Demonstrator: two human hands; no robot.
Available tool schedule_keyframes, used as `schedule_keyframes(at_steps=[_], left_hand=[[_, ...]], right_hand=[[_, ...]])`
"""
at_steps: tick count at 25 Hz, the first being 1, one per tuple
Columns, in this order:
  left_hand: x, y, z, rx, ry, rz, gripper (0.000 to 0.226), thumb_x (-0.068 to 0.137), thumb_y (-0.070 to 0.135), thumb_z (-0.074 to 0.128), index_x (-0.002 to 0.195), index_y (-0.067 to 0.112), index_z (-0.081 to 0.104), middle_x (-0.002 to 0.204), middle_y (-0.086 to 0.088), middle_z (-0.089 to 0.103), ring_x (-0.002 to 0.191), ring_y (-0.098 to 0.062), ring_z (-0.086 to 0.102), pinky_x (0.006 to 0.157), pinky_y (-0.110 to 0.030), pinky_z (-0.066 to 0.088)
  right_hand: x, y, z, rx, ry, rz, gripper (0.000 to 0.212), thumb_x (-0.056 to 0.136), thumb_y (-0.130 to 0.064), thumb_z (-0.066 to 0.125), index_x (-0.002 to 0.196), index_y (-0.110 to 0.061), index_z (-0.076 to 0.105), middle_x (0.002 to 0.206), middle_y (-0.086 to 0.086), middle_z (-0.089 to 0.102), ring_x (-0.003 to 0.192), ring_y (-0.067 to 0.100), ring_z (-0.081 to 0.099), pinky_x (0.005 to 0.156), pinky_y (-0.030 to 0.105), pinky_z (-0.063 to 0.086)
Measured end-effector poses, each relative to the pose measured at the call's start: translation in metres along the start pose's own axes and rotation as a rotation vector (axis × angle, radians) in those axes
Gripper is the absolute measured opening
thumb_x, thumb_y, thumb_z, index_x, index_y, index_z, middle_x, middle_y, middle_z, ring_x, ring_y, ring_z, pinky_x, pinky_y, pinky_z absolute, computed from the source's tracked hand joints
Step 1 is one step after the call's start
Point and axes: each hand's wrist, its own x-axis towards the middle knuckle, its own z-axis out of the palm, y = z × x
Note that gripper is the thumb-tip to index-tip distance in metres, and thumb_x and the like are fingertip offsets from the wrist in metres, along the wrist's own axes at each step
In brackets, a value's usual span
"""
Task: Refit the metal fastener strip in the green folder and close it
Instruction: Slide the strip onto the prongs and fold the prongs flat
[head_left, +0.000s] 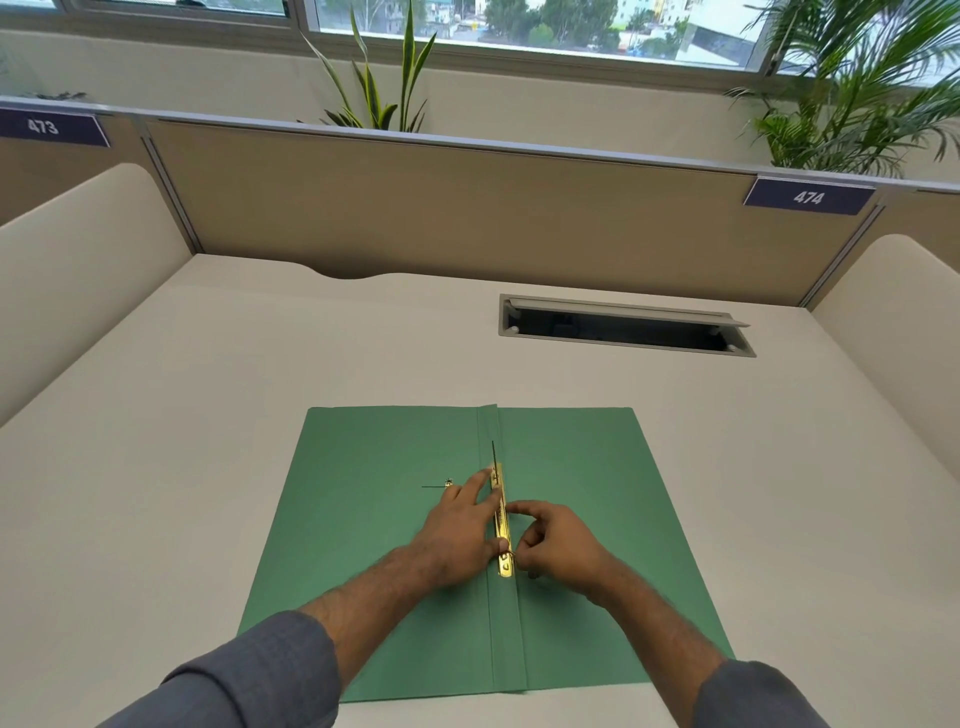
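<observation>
The green folder lies open and flat on the desk, spine running away from me. A gold metal fastener strip lies along the spine fold. A thin prong stands up at the strip's far end. My left hand lies flat on the left leaf, fingers stretched out, its thumb and forefinger pressing on the strip. My right hand is curled at the strip's near end, fingertips pinching it. A small metal piece with a thin wire lies on the left leaf beside my left fingertips.
The beige desk is enclosed by partition panels at the back and both sides. An open cable slot is set into the desk at the back right. Plants stand behind the partition.
</observation>
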Motion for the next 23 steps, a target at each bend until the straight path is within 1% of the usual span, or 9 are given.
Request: schedule_keyframes(at_steps=[3,4,5,7,10,13,18,20,23], left_hand=[[-0.001,0.000,0.001,-0.009,0.008,-0.012,0.083,0.091,0.048,0.059,0.156,0.021,0.015,0.167,0.000,0.001,0.149,-0.030,0.010,0.120,-0.044,0.019],[-0.001,-0.001,0.002,-0.015,0.011,-0.015,0.084,0.090,0.047,0.059,0.156,0.021,0.015,0.166,0.000,0.003,0.149,-0.030,0.010,0.120,-0.044,0.018],[0.000,-0.001,0.002,-0.026,0.012,-0.019,0.083,0.090,0.047,0.060,0.156,0.021,0.015,0.166,-0.001,0.005,0.149,-0.030,0.010,0.121,-0.043,0.017],[0.001,-0.002,0.002,-0.045,0.012,-0.025,0.081,0.092,0.045,0.058,0.156,0.022,0.016,0.166,-0.001,0.009,0.149,-0.030,0.009,0.121,-0.042,0.015],[0.003,-0.002,0.001,-0.063,0.009,-0.031,0.075,0.093,0.044,0.057,0.155,0.023,0.021,0.165,-0.001,0.013,0.149,-0.029,0.011,0.121,-0.043,0.016],[0.004,0.000,-0.001,-0.071,0.013,-0.050,0.078,0.087,0.045,0.065,0.153,0.023,0.029,0.163,-0.002,0.017,0.148,-0.031,0.016,0.120,-0.043,0.021],[0.006,0.003,-0.006,-0.087,0.021,-0.070,0.081,0.081,0.045,0.072,0.150,0.022,0.035,0.160,-0.003,0.023,0.144,-0.030,0.023,0.118,-0.042,0.027],[0.005,0.004,-0.007,-0.086,0.024,-0.079,0.083,0.081,0.045,0.073,0.151,0.022,0.035,0.161,-0.002,0.024,0.145,-0.029,0.023,0.119,-0.043,0.028],[0.005,0.004,-0.009,-0.080,0.018,-0.085,0.084,0.079,0.045,0.074,0.151,0.021,0.035,0.160,-0.003,0.024,0.144,-0.029,0.024,0.118,-0.043,0.029]], right_hand=[[-0.001,0.005,-0.002,0.011,0.033,0.032,0.032,0.070,0.005,0.067,0.099,-0.007,0.068,0.058,0.005,0.066,0.049,0.014,0.060,0.058,0.032,0.053],[-0.002,0.007,-0.002,0.022,0.043,0.037,0.022,0.071,0.005,0.068,0.088,-0.008,0.070,0.059,0.006,0.066,0.049,0.015,0.060,0.058,0.032,0.054],[-0.003,0.008,-0.002,0.030,0.051,0.038,0.017,0.072,0.005,0.068,0.079,-0.010,0.071,0.061,0.007,0.067,0.050,0.015,0.060,0.059,0.032,0.055],[-0.005,0.011,-0.001,0.037,0.063,0.037,0.016,0.073,0.004,0.070,0.071,-0.012,0.072,0.062,0.007,0.069,0.052,0.014,0.061,0.057,0.030,0.055],[-0.007,0.014,0.001,0.038,0.090,0.036,0.016,0.073,0.003,0.070,0.070,-0.012,0.073,0.063,0.008,0.069,0.051,0.014,0.059,0.056,0.029,0.053],[-0.009,0.014,0.004,0.016,0.108,0.022,0.014,0.073,0.002,0.070,0.071,-0.011,0.073,0.064,0.010,0.068,0.051,0.012,0.057,0.055,0.029,0.051],[-0.014,0.017,0.011,-0.067,0.142,-0.011,0.015,0.074,-0.006,0.073,0.069,-0.020,0.073,0.061,-0.004,0.068,0.051,0.003,0.057,0.055,0.021,0.047],[-0.018,0.019,0.015,-0.120,0.142,-0.036,0.015,0.076,-0.006,0.069,0.076,-0.020,0.075,0.060,-0.008,0.067,0.048,-0.003,0.056,0.053,0.013,0.045],[-0.024,0.020,0.020,-0.216,0.156,-0.066,0.022,0.078,-0.003,0.062,0.091,-0.015,0.076,0.061,-0.011,0.062,0.047,-0.003,0.053,0.050,0.007,0.041]])
